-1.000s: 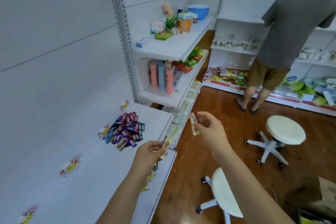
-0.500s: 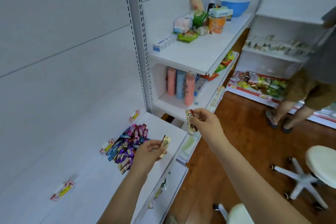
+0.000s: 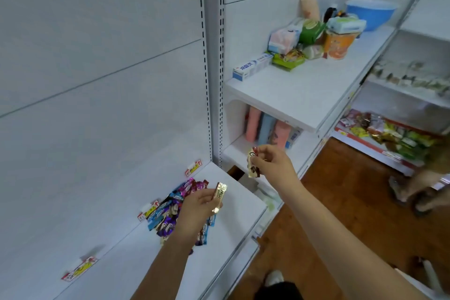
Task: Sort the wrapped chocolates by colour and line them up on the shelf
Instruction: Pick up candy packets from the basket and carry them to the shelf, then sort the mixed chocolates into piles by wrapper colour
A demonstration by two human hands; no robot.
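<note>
Pinching one gold chocolate (image 3: 220, 196) in the left hand's fingers (image 3: 209, 198) and another (image 3: 252, 162) in the right hand's fingers (image 3: 258, 156), the person looks to be picking out the gold ones. Next they need a bare spot on the shelf (image 3: 239, 204) to lie side by side. The left hand (image 3: 194, 209) hides part of the mixed pile (image 3: 170, 209).

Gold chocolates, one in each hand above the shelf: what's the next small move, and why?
Probably lower the left hand and lay its gold chocolate on the bare shelf just right of the mixed pile, starting a gold row. Both hands pinch gold wrappers in the air, nothing is lined up yet, and the right hand with its gold chocolate can follow beside it.
</note>
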